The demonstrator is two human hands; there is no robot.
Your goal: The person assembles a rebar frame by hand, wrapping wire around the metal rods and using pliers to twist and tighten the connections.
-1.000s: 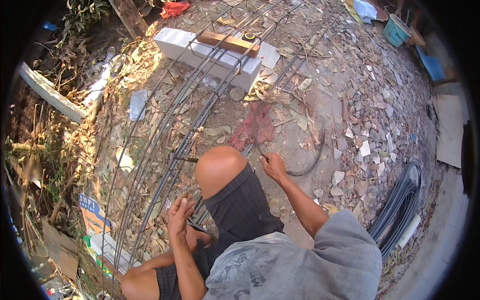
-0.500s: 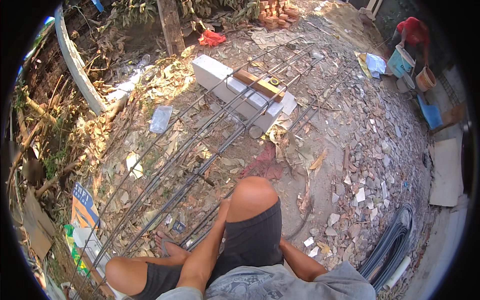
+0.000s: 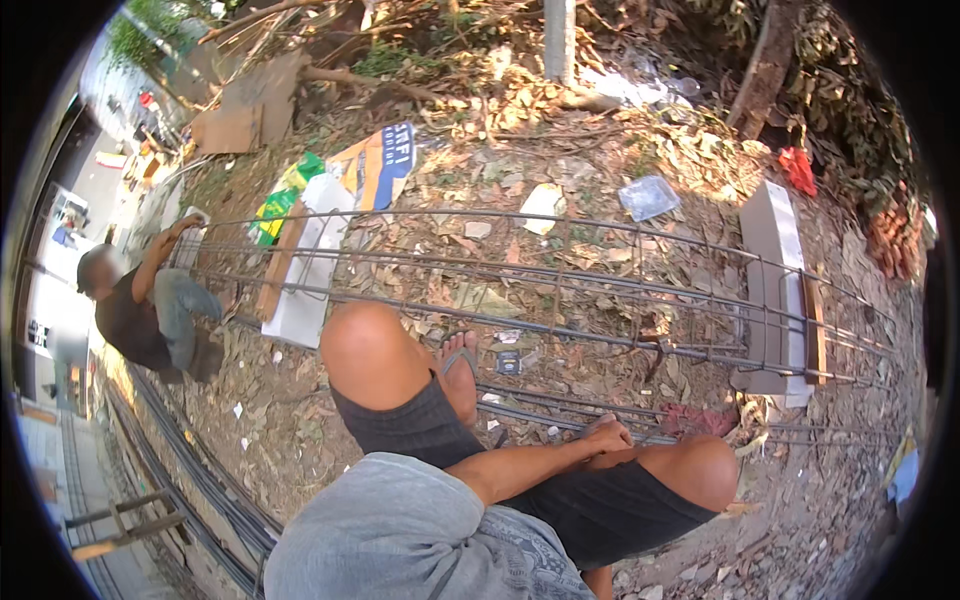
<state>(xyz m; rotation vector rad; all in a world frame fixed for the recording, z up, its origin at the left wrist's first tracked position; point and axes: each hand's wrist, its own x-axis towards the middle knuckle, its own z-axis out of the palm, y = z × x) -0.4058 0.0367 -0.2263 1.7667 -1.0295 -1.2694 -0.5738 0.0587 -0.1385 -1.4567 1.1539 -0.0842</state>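
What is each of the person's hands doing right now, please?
Left hand: not in view.
Right hand: curled, resting by the steel bars beside the knee; a grip cannot be told.

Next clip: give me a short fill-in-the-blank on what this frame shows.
1. The person's hand rests on their own ____.
2. The rebar cage lies across two ____ blocks.
3. A co-worker crouches at the cage's ____ end in the picture.
4. On the ground beyond the cage lies a blue and ____ sack.

Missing words: knee; white; left; orange
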